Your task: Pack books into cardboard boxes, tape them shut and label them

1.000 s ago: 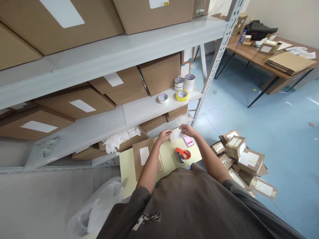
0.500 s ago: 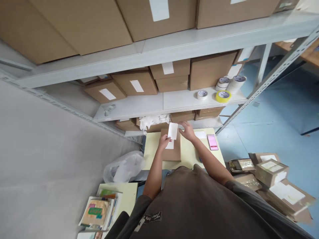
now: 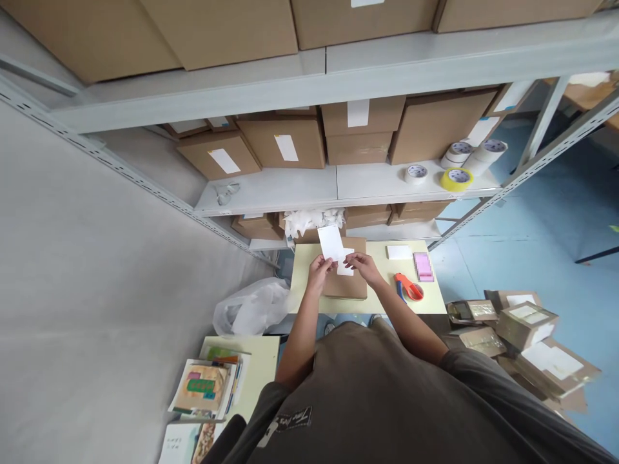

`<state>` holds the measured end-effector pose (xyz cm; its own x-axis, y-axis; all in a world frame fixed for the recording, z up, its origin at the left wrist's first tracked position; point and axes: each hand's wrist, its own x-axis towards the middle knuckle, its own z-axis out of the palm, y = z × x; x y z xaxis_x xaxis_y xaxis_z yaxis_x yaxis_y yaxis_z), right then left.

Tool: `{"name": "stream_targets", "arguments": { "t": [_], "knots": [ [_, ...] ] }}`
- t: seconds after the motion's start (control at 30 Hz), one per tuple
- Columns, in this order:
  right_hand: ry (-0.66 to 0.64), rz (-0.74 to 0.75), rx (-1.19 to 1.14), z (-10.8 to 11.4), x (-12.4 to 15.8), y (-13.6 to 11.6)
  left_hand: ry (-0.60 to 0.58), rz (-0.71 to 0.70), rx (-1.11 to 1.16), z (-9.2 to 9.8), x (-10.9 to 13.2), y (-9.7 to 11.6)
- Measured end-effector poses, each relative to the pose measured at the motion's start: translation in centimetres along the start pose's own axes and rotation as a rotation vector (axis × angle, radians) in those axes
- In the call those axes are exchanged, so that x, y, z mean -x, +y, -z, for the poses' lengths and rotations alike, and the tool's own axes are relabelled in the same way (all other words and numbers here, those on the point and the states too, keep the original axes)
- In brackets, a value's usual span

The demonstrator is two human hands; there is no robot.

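My left hand pinches a white label sheet held up over a flat brown cardboard box on a small pale-yellow table. My right hand meets it at the sheet's lower right corner, fingers pinched on the paper just above the box's white label. An orange tape dispenser, a pink phone and a stack of white labels lie on the table to the right of my hands.
Grey metal shelving with brown cartons stands behind the table; tape rolls sit on its right end. A pile of small taped boxes lies on the blue floor at right. A plastic bag and a low table with books are at left.
The view has swung left and settled. My right hand has come back onto the white sheet, which my left hand has lifted over the box; both now pinch it.
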<state>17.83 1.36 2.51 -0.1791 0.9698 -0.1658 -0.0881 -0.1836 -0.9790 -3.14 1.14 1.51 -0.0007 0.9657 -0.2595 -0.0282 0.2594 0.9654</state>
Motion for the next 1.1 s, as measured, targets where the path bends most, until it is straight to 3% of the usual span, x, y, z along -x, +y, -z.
{"name": "stream_targets", "arguments": {
  "t": [0.17, 0.57, 0.73, 0.87, 0.9, 1.03, 1.1],
  "knots": [
    [0.008, 0.017, -0.001, -0.3, 0.4, -1.1, -0.015, -0.026, -0.024, -0.7, 0.1, 0.6],
    [-0.039, 0.079, -0.083, 1.4, 0.3, -3.3, 0.04, -0.031, 0.305, -3.9, 0.1, 2.3],
    [-0.071, 0.105, -0.071, 2.9, -0.2, -3.8, 0.084, -0.01, 0.228, -5.4, -0.4, 2.4],
    [-0.093, 0.144, -0.041, 4.1, -0.4, -4.1, 0.269, -0.159, -0.015, -6.9, 0.0, 3.2],
    [-0.099, 0.158, -0.028, 4.4, -0.4, -4.2, 0.252, -0.2, -0.067, -7.4, 0.2, 3.5],
    [-0.127, 0.232, 0.038, 6.0, -0.2, -4.5, -0.055, -0.213, -0.086, -9.4, 0.4, 4.4],
    [-0.148, 0.256, 0.062, 7.0, 0.1, -4.7, -0.05, -0.175, -0.04, -10.3, 0.1, 4.5]
  ]
}}
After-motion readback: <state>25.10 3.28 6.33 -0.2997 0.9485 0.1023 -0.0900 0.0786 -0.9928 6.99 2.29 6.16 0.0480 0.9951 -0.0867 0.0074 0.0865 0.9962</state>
